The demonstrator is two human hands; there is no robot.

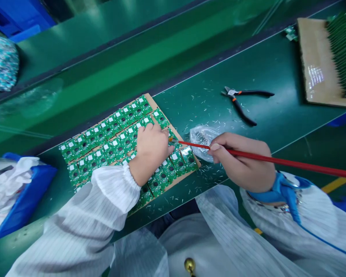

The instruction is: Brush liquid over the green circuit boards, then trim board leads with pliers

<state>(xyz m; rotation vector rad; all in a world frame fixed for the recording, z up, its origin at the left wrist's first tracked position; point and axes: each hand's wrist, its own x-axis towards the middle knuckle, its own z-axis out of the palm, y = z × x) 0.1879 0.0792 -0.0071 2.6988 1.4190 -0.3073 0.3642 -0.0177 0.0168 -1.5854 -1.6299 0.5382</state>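
The right hand pinches a slim, red-handled brush; the left hand, fingers bent, grip unclear, rests on flat green circuit boards.

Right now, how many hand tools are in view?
2: the red brush, held in the right hand, and the black-handled cutters, lying open on the green bench beyond that hand. Others could be hidden from view.

Blue bin, white scraps, patterned bundle, probably cloth
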